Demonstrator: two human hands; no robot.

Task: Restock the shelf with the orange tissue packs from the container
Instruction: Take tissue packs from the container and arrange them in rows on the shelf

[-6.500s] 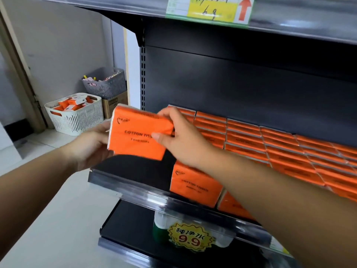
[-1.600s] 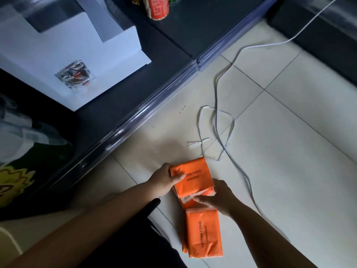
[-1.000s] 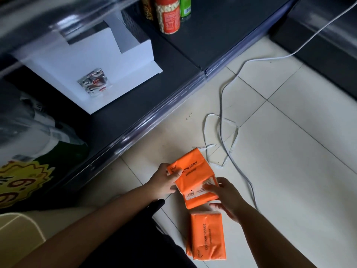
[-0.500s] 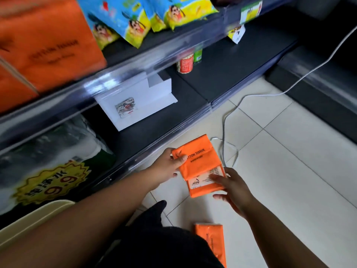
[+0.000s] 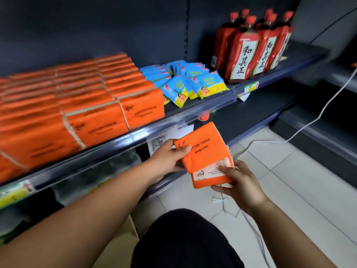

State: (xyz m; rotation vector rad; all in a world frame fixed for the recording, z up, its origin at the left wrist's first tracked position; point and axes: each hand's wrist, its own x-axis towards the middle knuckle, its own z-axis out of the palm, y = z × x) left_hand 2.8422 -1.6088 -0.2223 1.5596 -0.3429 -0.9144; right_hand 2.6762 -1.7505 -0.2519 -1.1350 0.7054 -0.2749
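Up and left of the hands runs the long dark metal shelf (image 5: 135, 135), its rows of orange packs (image 5: 87, 97) filling it right to the front lip. The only bare strip I can spot sits just above the left hand (image 5: 168, 161), ahead of the blue snack packets (image 5: 183, 84). Below that lip hang the two orange film-wrapped tissue packs (image 5: 202, 151), overlapped. The left hand pinches the upper one's corner while the right hand (image 5: 239, 182) curls round the lower one's end. They look light, squashy and slick, likely to slide apart, so squeeze both ends together and lift clear over the lip.
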